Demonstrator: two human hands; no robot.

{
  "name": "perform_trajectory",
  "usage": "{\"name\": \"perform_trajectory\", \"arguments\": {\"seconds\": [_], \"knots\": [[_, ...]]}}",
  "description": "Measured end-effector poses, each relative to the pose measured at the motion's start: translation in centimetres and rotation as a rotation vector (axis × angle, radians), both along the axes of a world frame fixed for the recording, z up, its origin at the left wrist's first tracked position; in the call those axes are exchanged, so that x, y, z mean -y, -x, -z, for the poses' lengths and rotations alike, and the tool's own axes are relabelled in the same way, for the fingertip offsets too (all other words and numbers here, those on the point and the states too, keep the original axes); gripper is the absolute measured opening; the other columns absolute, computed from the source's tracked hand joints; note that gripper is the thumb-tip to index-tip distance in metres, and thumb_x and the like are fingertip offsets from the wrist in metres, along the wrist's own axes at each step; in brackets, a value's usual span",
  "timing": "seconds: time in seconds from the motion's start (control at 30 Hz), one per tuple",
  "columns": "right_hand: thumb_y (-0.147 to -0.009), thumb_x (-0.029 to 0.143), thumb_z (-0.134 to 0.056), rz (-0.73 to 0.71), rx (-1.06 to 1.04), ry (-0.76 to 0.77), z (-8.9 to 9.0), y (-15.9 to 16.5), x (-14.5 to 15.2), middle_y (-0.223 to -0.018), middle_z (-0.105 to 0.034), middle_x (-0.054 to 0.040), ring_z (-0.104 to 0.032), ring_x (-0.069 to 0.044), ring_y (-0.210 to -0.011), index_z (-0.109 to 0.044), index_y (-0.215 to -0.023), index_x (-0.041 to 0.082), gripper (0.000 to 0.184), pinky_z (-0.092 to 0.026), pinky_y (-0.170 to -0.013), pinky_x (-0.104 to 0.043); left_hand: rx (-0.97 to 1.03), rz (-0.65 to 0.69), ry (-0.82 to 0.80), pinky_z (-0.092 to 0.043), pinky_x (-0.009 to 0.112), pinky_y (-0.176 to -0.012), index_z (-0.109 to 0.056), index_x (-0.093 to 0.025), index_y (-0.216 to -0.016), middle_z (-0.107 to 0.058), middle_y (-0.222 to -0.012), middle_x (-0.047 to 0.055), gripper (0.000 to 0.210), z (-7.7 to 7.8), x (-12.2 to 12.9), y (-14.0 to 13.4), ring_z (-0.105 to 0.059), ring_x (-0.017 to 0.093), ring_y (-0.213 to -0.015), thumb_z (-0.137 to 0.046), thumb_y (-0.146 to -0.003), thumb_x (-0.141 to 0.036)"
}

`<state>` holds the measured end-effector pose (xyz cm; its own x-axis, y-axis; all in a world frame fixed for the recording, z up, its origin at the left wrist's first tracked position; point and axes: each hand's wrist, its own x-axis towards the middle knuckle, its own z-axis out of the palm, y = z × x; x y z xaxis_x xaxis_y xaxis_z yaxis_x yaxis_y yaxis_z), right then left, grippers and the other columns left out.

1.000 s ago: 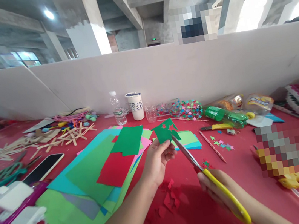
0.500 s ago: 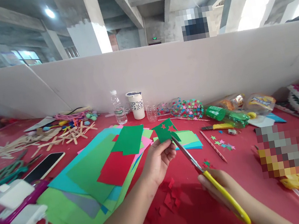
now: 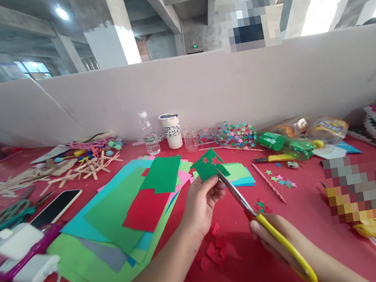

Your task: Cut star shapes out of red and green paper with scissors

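Between the thumb and fingers of my left hand (image 3: 203,201) is a small green sheet of paper (image 3: 204,168) with star-shaped holes in it. My right hand (image 3: 279,236) grips a pair of scissors (image 3: 243,199) by its yellow handles, with the blades pointing up and left. The blade tips meet the green paper at its lower right part, close to a star hole. Red paper scraps (image 3: 213,250) lie on the table below my hands. A few small green and red cut pieces (image 3: 261,206) sit just above my right hand.
Coloured paper sheets (image 3: 115,220) spread at left, near a phone (image 3: 57,207). Behind stand a water bottle (image 3: 150,135), a paper cup (image 3: 172,131) and a star-filled bottle (image 3: 235,135). To the right are paper stars (image 3: 281,179), a yellow cutter (image 3: 277,159) and a yellow glue gun (image 3: 368,226).
The green paper has turned slightly, and my left hand has shifted a little to the right. The scissors stay at the paper's lower right part.
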<state>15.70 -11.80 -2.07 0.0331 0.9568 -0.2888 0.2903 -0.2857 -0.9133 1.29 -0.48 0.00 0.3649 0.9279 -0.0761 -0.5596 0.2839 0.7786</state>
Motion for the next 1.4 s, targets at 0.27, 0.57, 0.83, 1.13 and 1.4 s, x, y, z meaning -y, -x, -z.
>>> {"name": "perform_trajectory", "arguments": {"seconds": [0.27, 0.57, 0.83, 1.13, 1.4], "knots": [[-0.072, 0.079, -0.046, 0.010, 0.003, 0.005, -0.02, 0.21, -0.12, -0.044, -0.033, 0.0088, -0.028, -0.006, -0.038, -0.043, -0.065, 0.021, 0.059, -0.018, -0.036, -0.021, -0.001, -0.006, -0.024, -0.046, 0.017, -0.053, -0.063, -0.012, -0.073, -0.063, -0.062, 0.001, 0.014, 0.10, -0.09, 0.05, -0.057, 0.007, -0.055, -0.074, -0.067, -0.020], [-0.070, 0.080, -0.045, 0.054, -0.042, -0.001, 0.78, 0.18, -0.32, -0.047, -0.031, 0.0087, -0.029, -0.006, -0.036, -0.044, -0.064, 0.021, 0.060, -0.020, -0.033, -0.019, -0.013, 0.006, -0.037, -0.047, 0.017, -0.054, -0.065, -0.011, -0.072, -0.065, -0.063, 0.002, 0.015, 0.29, -0.19, 0.07, -0.058, 0.008, -0.055, -0.075, -0.067, -0.021], [-0.071, 0.079, -0.045, 0.052, -0.047, -0.026, 0.90, 0.19, -0.38, -0.046, -0.031, 0.0091, -0.029, -0.005, -0.035, -0.043, -0.063, 0.021, 0.059, -0.019, -0.032, -0.018, 0.010, 0.015, -0.011, -0.048, 0.018, -0.056, -0.066, -0.011, -0.071, -0.066, -0.063, 0.003, 0.015, 0.24, -0.24, 0.04, -0.059, 0.008, -0.056, -0.075, -0.066, -0.021], [-0.073, 0.079, -0.041, 0.039, 0.005, 0.011, 0.80, 0.03, -0.54, -0.038, -0.033, 0.0100, -0.026, -0.005, -0.029, -0.043, -0.064, 0.021, 0.059, -0.019, -0.031, -0.019, 0.003, 0.029, -0.029, -0.048, 0.018, -0.057, -0.066, -0.011, -0.073, -0.066, -0.064, 0.003, 0.014, 0.40, -0.34, 0.07, -0.060, 0.009, -0.057, -0.075, -0.067, -0.020], [-0.072, 0.074, -0.049, 0.100, 0.063, -0.008, 0.19, 0.25, -0.23, -0.052, -0.041, 0.0050, -0.037, -0.008, -0.042, -0.043, -0.061, 0.021, 0.054, -0.026, -0.037, -0.019, -0.047, 0.021, -0.079, -0.046, 0.020, -0.055, -0.065, -0.012, -0.073, -0.066, -0.063, 0.003, 0.015, 0.19, -0.56, 0.15, -0.060, 0.009, -0.055, -0.075, -0.067, -0.021]]}}
